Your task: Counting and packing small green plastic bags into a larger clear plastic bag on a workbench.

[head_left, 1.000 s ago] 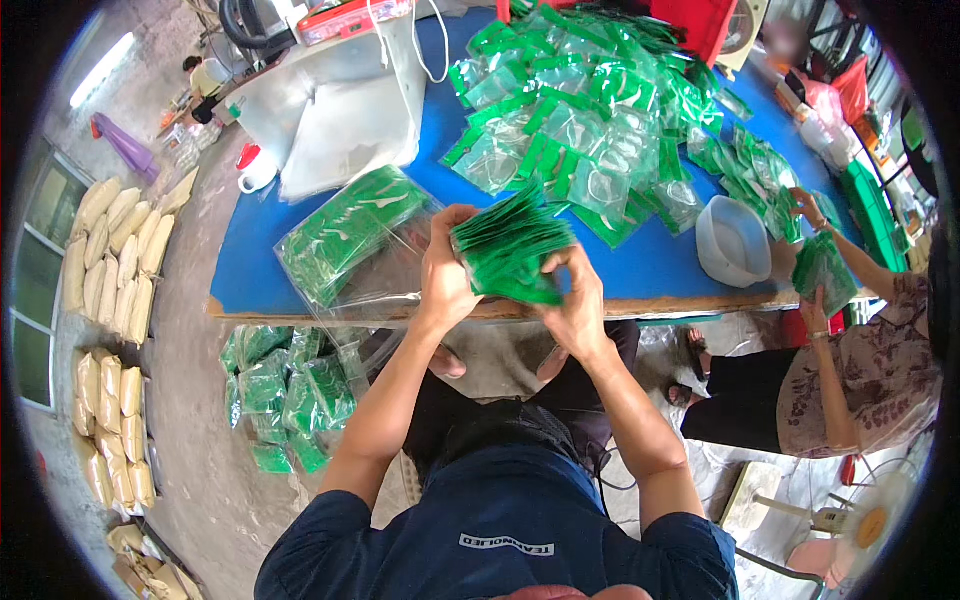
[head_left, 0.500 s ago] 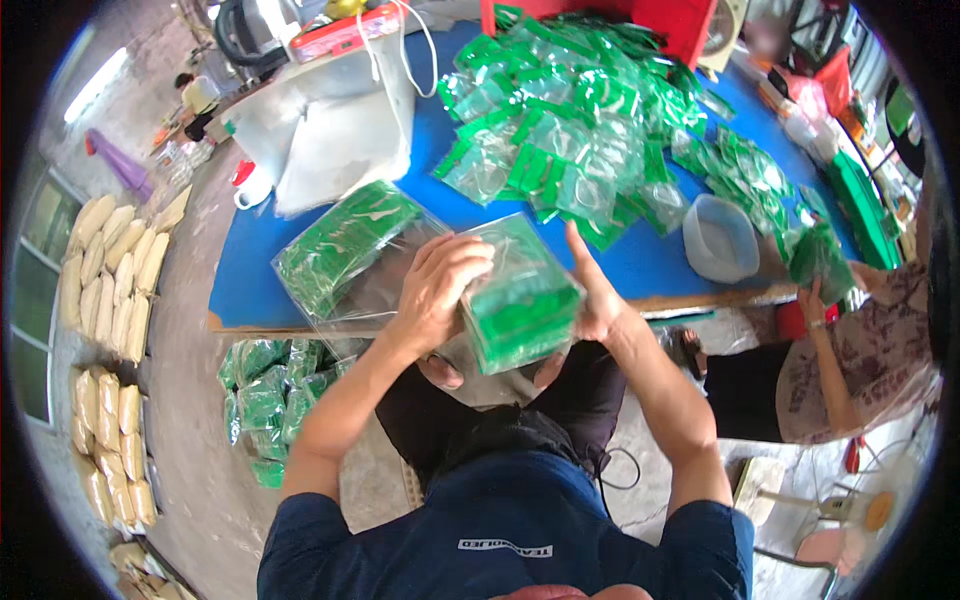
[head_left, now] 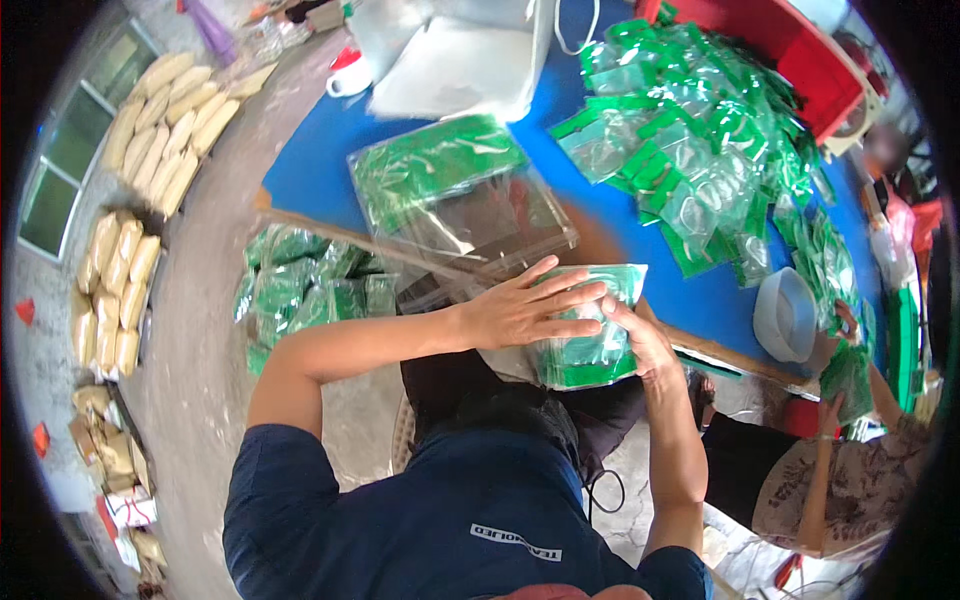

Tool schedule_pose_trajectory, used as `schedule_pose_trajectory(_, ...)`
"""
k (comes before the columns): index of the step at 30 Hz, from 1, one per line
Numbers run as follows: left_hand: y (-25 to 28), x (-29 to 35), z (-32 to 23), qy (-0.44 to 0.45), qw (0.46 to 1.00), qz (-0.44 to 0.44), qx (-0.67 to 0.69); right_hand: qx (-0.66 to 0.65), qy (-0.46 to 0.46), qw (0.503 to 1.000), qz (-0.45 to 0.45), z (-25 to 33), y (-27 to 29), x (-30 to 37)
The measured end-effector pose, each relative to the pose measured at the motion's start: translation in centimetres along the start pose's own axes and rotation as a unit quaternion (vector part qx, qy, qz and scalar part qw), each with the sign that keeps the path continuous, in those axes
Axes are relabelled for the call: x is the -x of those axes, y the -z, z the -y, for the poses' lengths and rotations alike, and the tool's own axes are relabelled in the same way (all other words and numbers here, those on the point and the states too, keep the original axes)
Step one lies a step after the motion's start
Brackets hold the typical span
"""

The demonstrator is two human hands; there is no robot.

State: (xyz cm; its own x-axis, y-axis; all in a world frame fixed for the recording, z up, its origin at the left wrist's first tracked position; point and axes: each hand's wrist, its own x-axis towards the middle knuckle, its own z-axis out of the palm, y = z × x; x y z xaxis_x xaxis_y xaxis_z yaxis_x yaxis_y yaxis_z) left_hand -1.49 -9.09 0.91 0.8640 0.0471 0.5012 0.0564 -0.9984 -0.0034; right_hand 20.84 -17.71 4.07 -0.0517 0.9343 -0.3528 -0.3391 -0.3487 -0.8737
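Observation:
I hold a clear plastic bag filled with a stack of green packets [head_left: 592, 345] over my lap, just off the blue table's near edge [head_left: 330, 165]. My left hand [head_left: 525, 308] lies flat on top of the bag, fingers spread and pressing. At the bag's right side, my right hand [head_left: 640, 340] grips it from the side and below. A second clear bag with green packets [head_left: 440, 180] lies on the table right in front of me.
A big heap of loose green packets [head_left: 700, 140] covers the table's right part, with a red crate [head_left: 800, 50] behind it. A pale bowl [head_left: 785, 315] sits near another person's hands at right. More filled bags [head_left: 300, 290] lie on the floor at left.
The stack of green packets went into a clear bag and came down toward my lap. My left hand moved from gripping the stack to lying flat on the bag.

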Motion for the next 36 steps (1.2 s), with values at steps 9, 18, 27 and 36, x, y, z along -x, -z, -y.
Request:
schedule_pose_trajectory(9, 1.3, 0.3, -0.8, -0.003, 0.994, 0.02, -0.108, -0.005, 0.032, 0.999, 0.01, -1.5, -0.6, 0.4)
schedule_pose_trajectory(18, -0.7, -3.4, 6.8, 0.314, 0.942, -0.032, -0.113, -0.233, 0.039, 0.967, -0.099, -0.2, -2.4, -2.5)
schedule_pose_trajectory(27, 4.4, 2.2, 6.5, 0.341, 0.918, -0.111, -0.166, -0.132, 0.136, 0.969, -0.16, -2.3, -4.7, -2.4)
schedule_pose_trajectory(36, 9.4, -1.6, 7.6, 0.344, 0.927, -0.131, -0.076, -0.172, 0.04, 0.984, -0.02, -1.5, -11.8, -9.5)
